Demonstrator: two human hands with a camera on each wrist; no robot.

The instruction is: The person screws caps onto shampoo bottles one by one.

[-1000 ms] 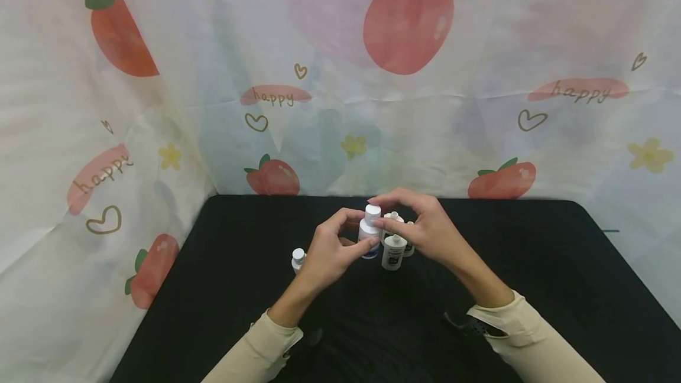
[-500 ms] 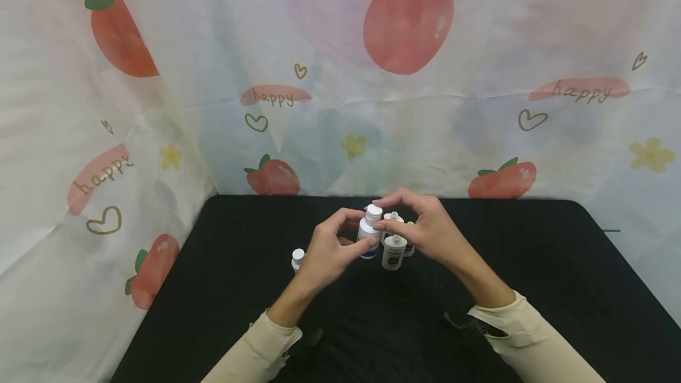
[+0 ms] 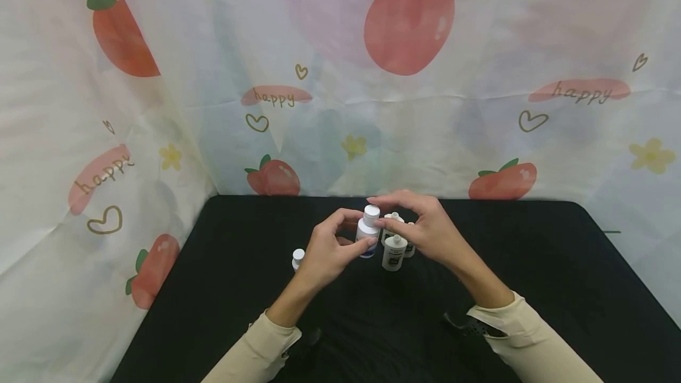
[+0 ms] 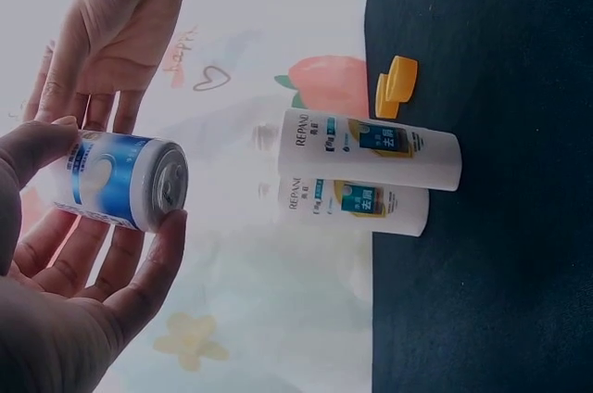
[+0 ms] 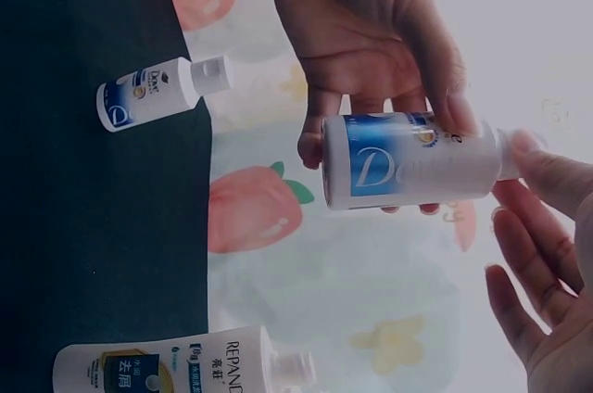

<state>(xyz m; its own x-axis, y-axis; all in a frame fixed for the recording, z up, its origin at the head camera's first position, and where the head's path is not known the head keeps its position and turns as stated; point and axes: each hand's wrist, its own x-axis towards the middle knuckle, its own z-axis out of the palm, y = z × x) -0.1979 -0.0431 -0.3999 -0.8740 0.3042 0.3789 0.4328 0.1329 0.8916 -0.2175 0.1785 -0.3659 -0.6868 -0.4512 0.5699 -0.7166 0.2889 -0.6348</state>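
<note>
My left hand [image 3: 327, 250] grips the body of a small white and blue lotion bottle [image 5: 398, 161] marked Dove, fingers and thumb curled round it. The bottle is raised off the table and leans slightly, its base showing in the left wrist view. At its top, my right hand [image 3: 425, 226] pinches the white cap [image 3: 371, 213] between thumb and fingers. Beside the hands stand white bottles [image 4: 371, 147] with REPAND labels and uncapped-looking nozzles. A second Dove bottle [image 5: 148, 92], capped and upright, stands on the table, partly behind my left wrist in the head view.
Two small yellow pieces [image 4: 398, 82] lie near the REPAND bottles in the left wrist view. A black cloth covers the table [image 3: 505, 265]. Fruit-printed curtains [image 3: 330, 28] hang at the back and along the left side.
The held bottle has shifted slightly left with my left hand. My right fingertips have moved a little to the right and back around the cap. The standing bottles have stayed put.
</note>
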